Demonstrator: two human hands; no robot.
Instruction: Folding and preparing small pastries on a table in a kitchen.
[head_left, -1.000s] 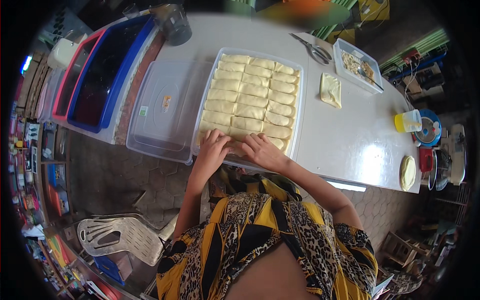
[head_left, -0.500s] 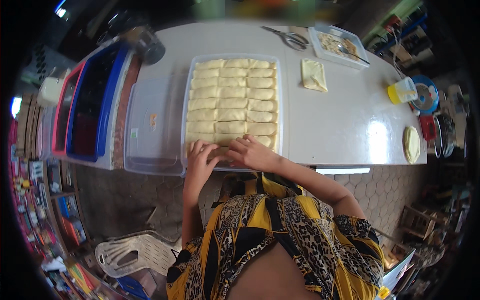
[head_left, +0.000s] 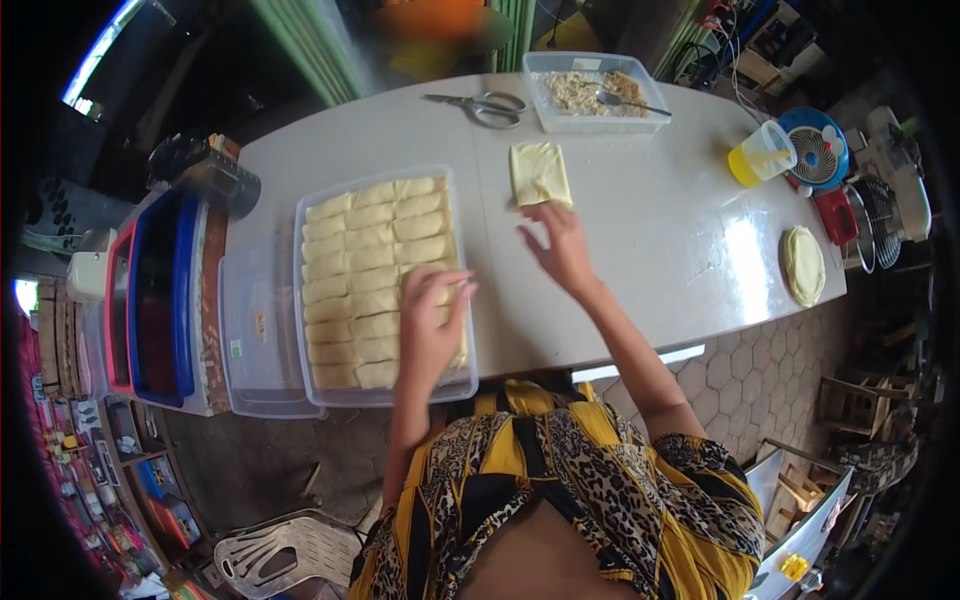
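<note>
A clear plastic container [head_left: 299, 300] on the table holds several rows of pale dough rolls [head_left: 372, 243], laid close together. Over its right side hovers my left hand [head_left: 428, 318], fingers loosely curved, thumb apart, nothing between them; it hides some rolls beneath. My right hand [head_left: 560, 250] reaches forward with fingers spread, its fingertips at the near edge of a folded square dough sheet [head_left: 540, 172]. Whether they touch the sheet I cannot tell. Farther right, a flattened pale dough piece [head_left: 803, 266] lies near the table's edge.
Scissors [head_left: 490, 108] lie at the far side beside a clear box [head_left: 600, 124] of crumbly filling with a spoon [head_left: 625, 101]. A cup of yellow liquid [head_left: 760, 158] stands near a blue fan [head_left: 818, 150]. Left are a clear lid [head_left: 262, 340] and a blue-rimmed tray [head_left: 180, 300].
Both hands have left the near row of rolls. My right hand has moved right and forward to the folded sheet; my left has lifted over the container's right side. The view has shifted rightward.
</note>
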